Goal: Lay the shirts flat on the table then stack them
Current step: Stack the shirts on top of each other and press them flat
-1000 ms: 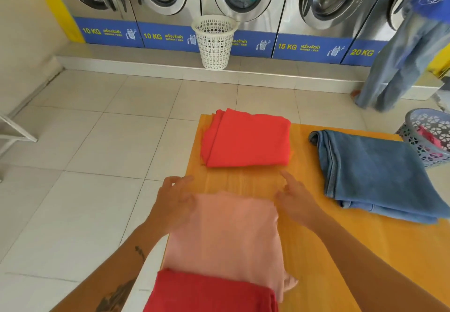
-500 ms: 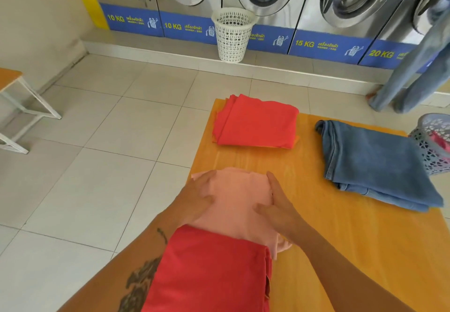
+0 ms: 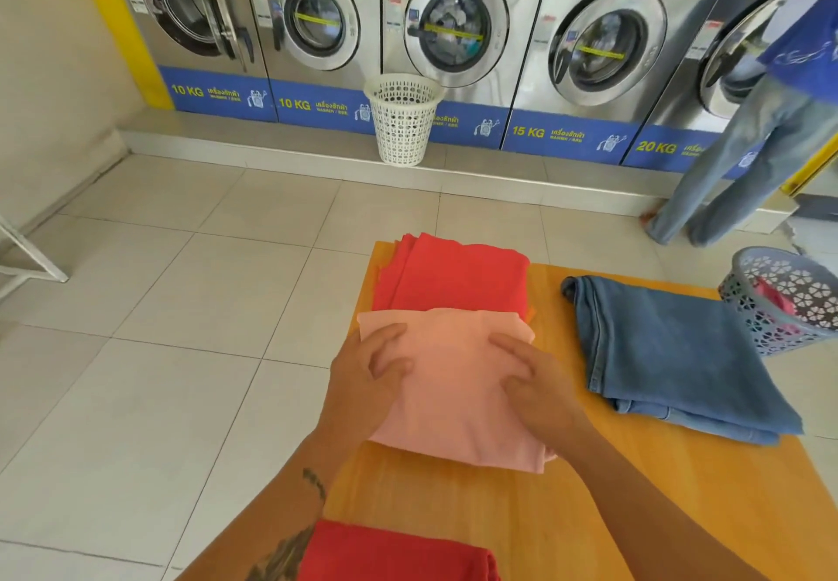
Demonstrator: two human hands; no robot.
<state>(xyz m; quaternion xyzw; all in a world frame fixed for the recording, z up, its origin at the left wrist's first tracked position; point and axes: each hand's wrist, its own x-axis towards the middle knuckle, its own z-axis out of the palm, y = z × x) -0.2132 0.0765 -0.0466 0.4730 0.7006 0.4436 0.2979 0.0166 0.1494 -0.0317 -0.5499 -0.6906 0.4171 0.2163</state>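
Note:
A folded pink shirt sits in the middle of the orange wooden table. Its far edge overlaps the near edge of a folded red shirt at the table's far left corner. My left hand grips the pink shirt's left side. On its right side lies my right hand, fingers curled on top of the cloth. A second folded red shirt lies at the near edge of the table, partly out of view.
Folded blue jeans take up the table's right side. A blue plastic basket stands at the far right edge. A white basket stands before the washing machines. A person stands at the far right.
Both hands have carried the pink shirt away from me, off the near red shirt, until it reaches the far red shirt. The camera view has tilted upward.

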